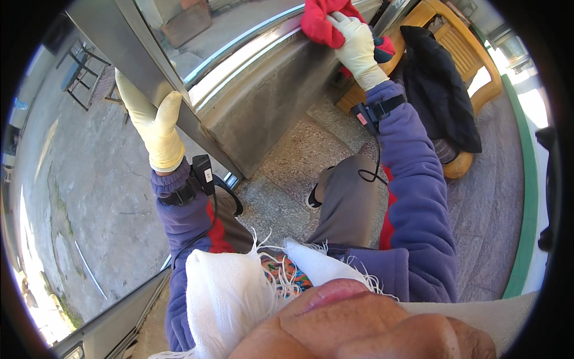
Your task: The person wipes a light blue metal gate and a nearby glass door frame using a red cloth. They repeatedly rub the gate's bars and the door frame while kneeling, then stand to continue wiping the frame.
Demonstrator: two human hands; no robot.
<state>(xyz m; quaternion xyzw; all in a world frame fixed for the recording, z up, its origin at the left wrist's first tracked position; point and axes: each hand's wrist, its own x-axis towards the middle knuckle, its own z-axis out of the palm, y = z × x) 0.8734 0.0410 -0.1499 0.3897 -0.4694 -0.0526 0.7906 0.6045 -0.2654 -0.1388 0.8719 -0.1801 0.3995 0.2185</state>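
My left hand [154, 128], in a pale yellow rubber glove, grips the edge of an upright grey metal frame post [113, 36], with the thumb on the near side and the fingers partly hidden behind it. In the same kind of glove, my right hand [357, 54] is at the far top, closed on a red cloth [323, 25]. The cloth lies bunched against the window frame's lower rail [239, 61], above a low grey wall [257, 105]. A dark patch shows beside the red under my right fingers.
At the right stands a wooden armchair [491, 69] with a black garment [439, 90] draped over it. Beyond the post, a stool [76, 70] stands on a concrete floor [89, 173]. My feet are on speckled stone flooring [272, 191]. A brown container [186, 29] shows behind the window.
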